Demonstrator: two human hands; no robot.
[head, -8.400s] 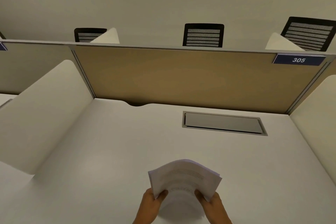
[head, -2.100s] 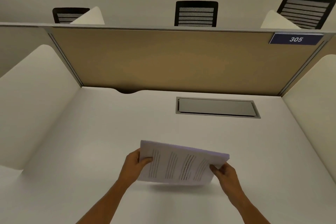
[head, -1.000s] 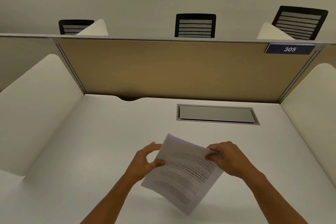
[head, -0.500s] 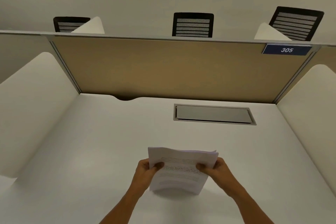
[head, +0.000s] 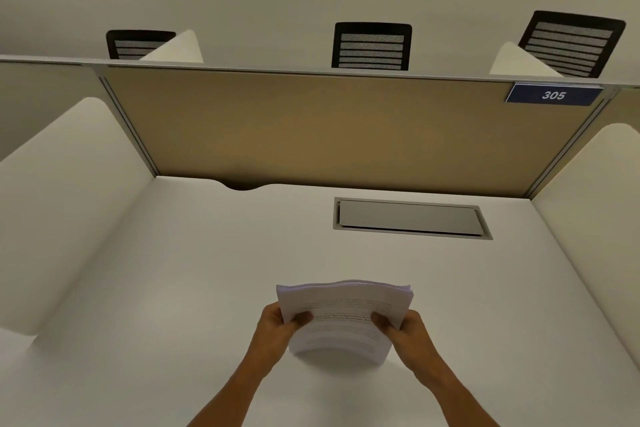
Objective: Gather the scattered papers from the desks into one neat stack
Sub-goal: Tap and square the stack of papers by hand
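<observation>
thick stack of white printed papers stands on its bottom edge on the near middle of the smooth white desk | left hand fingers squeezed on its left side | right hand fingers squeezed on its right side

Dim, even, warm light; soft shadows, slight blur, wide-angle bending at edges.

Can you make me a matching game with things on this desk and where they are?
Things:
1. stack of papers
2. sign reading 305
3. grey hatch
4. black chair

Places:
A. behind the tan divider
B. set flat into the desk
C. between both hands
D. top right corner of the divider

Pairs: 1-C, 2-D, 3-B, 4-A
</observation>
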